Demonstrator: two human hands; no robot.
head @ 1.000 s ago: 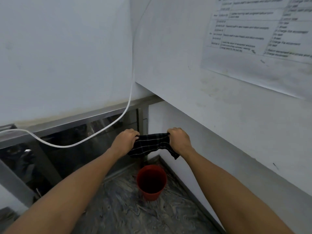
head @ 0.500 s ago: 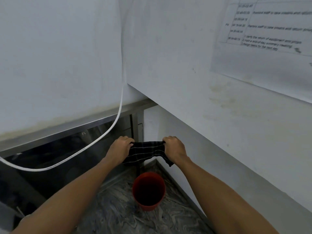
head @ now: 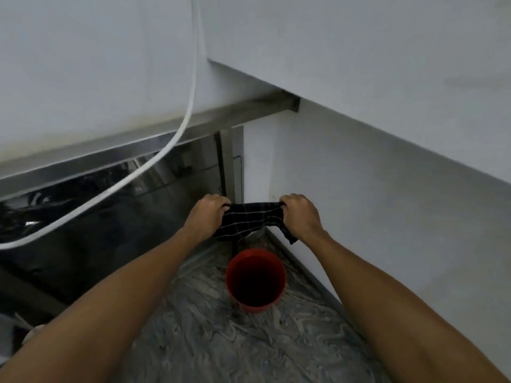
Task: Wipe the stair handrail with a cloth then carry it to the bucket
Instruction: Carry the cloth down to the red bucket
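- The left hand (head: 206,217) is curling its fingers tight around the left end of the cloth (head: 250,221), knuckles facing up.
- The right hand (head: 300,217) is gripping the cloth's right end in the same closed-fist way, with a loose corner of fabric hanging down below its wrist side.
- The cloth, dark with thin pale checked lines, is stretching between the two fists and sagging a little in the middle, held in the air and touching nothing else that can be seen.
- The red bucket (head: 255,280) is standing upright on the marbled grey floor (head: 221,341), below the hands and slightly nearer the person, its open mouth facing up; its inside is looking dark, and whether it holds water cannot be told.
- A white cable (head: 154,164) is looping down well to the left of the left hand, in front of a shiny metal panel (head: 110,211).
- A white wall (head: 373,189) is running along just beyond the right hand.
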